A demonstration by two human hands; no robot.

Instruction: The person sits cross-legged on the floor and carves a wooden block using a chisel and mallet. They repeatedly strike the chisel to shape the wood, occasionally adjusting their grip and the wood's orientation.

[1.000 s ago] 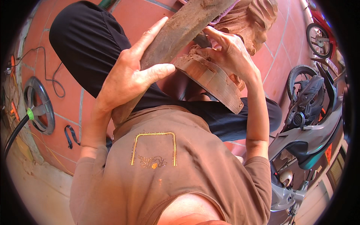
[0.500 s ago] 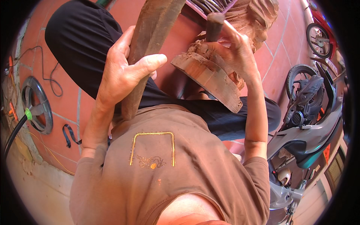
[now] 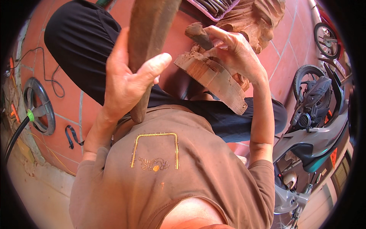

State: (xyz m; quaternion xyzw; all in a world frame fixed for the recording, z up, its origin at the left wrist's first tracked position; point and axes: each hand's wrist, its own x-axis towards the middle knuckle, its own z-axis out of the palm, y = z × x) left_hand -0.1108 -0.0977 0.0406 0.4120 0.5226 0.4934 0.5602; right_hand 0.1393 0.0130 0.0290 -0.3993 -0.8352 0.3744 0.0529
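My left hand [image 3: 126, 82] is wrapped round a long, dark wooden mallet [image 3: 150, 34], its thumb sticking out to the right. The mallet's narrow end points down at my shirt, and its thick end runs out of the top of the picture. My right hand [image 3: 242, 55] grips a chisel [image 3: 199, 35]. Only the dark, battered end of its handle shows, tilted to the left; the blade is hidden. Beneath that hand lies a reddish-brown wood carving [image 3: 217, 80] with a flat sawn base and rough cut hollows, between my crossed legs.
A pink tray [image 3: 217, 18] of several slim tools lies ahead, beside a larger carved wooden piece [image 3: 255, 21]. Motorbikes [image 3: 316, 126] stand along the right. On the left are a grey wheel-like ring [image 3: 47, 118] with a hose, a thin cable and a black strap [image 3: 70, 137].
The chisel handle has swung from upright to leaning left, as my right hand turned and shifted slightly. The mallet in my left hand has moved a little to the left.
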